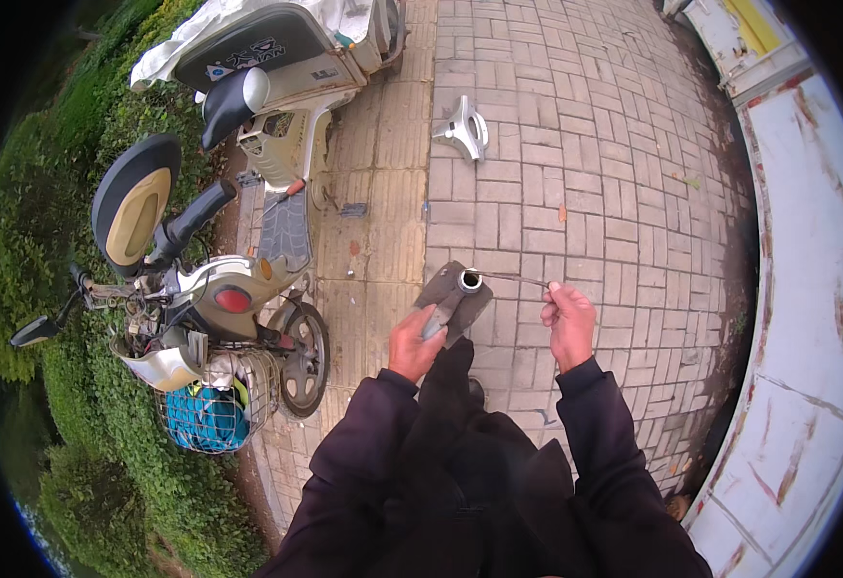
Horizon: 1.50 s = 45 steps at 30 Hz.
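Note:
My left hand [412, 344] is closed on a grey, tube-like piece [439, 320] that tilts up and away from me. At its far end is a shiny round metal opening [469, 280]. A flat, dark grey-brown piece [477, 305] shows around the tube; whether it is cloth or a plate I cannot tell. The fingers of my right hand [570, 326] pinch one end of a thin dark rod [518, 278]. The rod's other end reaches left to the rim of the opening; whether it goes inside is too small to see.
A scooter [282, 144] with a wire basket [219, 424] stands at left, beside the hedge [103, 482]. An orange-handled screwdriver [294, 187] lies on its footboard. On the brick paving [614, 173] ahead lies a silver three-armed part [462, 129]. A scuffed white metal panel [806, 289] runs along the right.

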Motion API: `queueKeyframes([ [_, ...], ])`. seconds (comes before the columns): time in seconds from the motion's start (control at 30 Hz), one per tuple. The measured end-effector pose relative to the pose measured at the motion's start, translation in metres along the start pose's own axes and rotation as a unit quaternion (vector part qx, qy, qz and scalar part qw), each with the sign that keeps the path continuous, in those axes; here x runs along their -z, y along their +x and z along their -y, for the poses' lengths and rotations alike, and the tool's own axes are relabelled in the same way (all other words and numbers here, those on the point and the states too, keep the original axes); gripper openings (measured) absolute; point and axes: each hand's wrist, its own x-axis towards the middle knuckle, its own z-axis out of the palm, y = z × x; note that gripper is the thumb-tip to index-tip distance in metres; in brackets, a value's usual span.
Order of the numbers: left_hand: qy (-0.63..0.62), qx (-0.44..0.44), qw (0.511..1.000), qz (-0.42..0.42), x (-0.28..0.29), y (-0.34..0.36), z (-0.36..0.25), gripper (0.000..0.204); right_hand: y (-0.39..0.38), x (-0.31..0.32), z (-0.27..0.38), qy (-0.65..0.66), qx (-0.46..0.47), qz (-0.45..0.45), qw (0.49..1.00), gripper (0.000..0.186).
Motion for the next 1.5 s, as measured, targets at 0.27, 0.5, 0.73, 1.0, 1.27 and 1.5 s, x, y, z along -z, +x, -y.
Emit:
queueKeyframes([
  [0.27,0.057,-0.013,0.996,0.064,-0.014,0.143,-0.033,0.048,0.109,-0.016,0.071,0.032,-0.029,-0.033,0.998,0.015],
  [0.5,0.09,-0.011,0.995,0.047,-0.052,0.273,-0.061,0.049,0.245,-0.023,0.137,0.075,-0.08,-0.012,0.994,0.015],
  [0.73,0.068,0.028,0.997,0.0,-0.099,0.396,-0.094,0.047,0.384,-0.051,0.239,0.062,-0.076,0.041,0.994,0.015],
  [1.0,-0.001,0.031,0.999,-0.04,-0.143,0.547,-0.099,0.049,0.529,-0.102,0.334,0.01,-0.07,0.076,0.995,0.014],
  [1.27,0.032,0.077,0.994,-0.073,-0.157,0.653,-0.123,0.051,0.66,-0.146,0.395,-0.021,-0.124,0.106,0.986,0.015],
  [1.5,0.086,0.133,0.982,-0.105,-0.166,0.727,-0.141,0.052,0.774,-0.197,0.418,-0.061,-0.182,0.163,0.968,0.015],
])
